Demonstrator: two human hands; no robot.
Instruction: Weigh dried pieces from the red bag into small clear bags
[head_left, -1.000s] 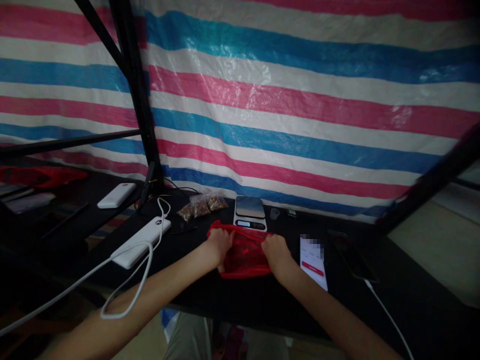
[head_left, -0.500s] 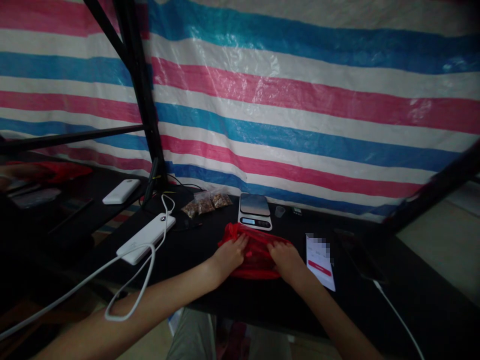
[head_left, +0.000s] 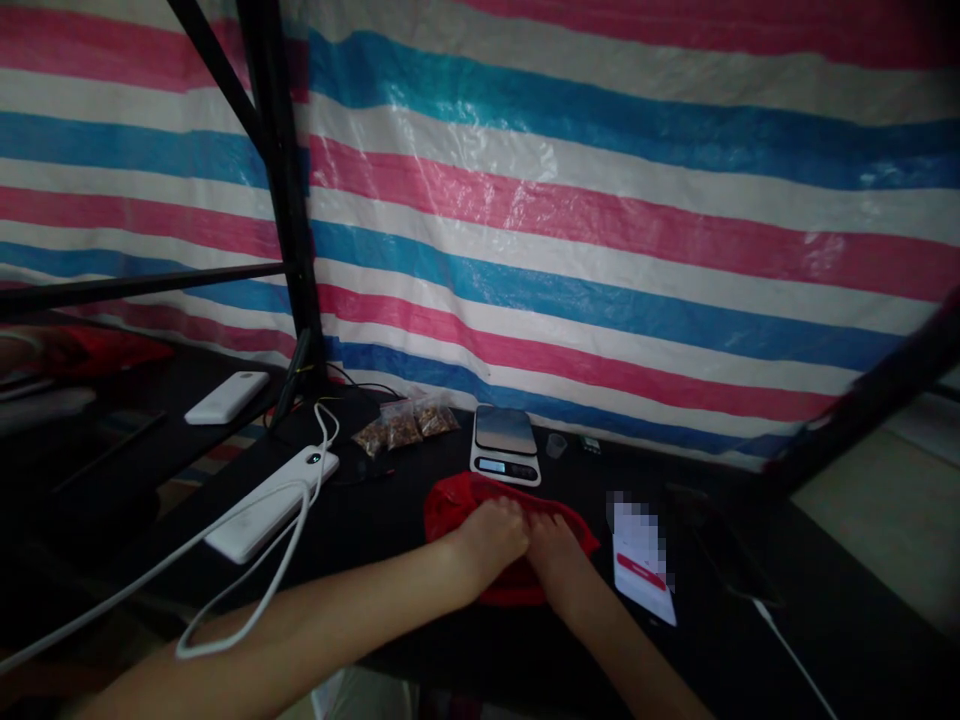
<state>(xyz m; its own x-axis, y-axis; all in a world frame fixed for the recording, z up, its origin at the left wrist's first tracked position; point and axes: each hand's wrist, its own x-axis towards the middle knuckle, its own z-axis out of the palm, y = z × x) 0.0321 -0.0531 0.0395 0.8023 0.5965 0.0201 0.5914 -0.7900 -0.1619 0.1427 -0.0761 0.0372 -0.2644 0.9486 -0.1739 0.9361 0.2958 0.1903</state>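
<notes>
Red plastic bag [head_left: 457,505] lying crumpled on the black desk [head_left: 390,520], pinned flat under both hands so the thin film stays put; left hand [head_left: 491,537] pressed on its middle, fingers [head_left: 514,520] curled down onto the plastic, right hand [head_left: 551,545] touching it from the other side, both gripping the bag at one spot, probably gathering it there; just beyond the fingers, digital scale [head_left: 505,442] with bare platform, within easy reach; beyond and to the left of the fingers, small clear packets of brown bits [head_left: 403,428] set aside in a row; further left, white power bank [head_left: 270,503] with looping cable [head_left: 247,590]; right of the fingers, white card [head_left: 643,570] lying flat; striped tarpaulin [head_left: 600,230] hanging behind as backdrop.
</notes>
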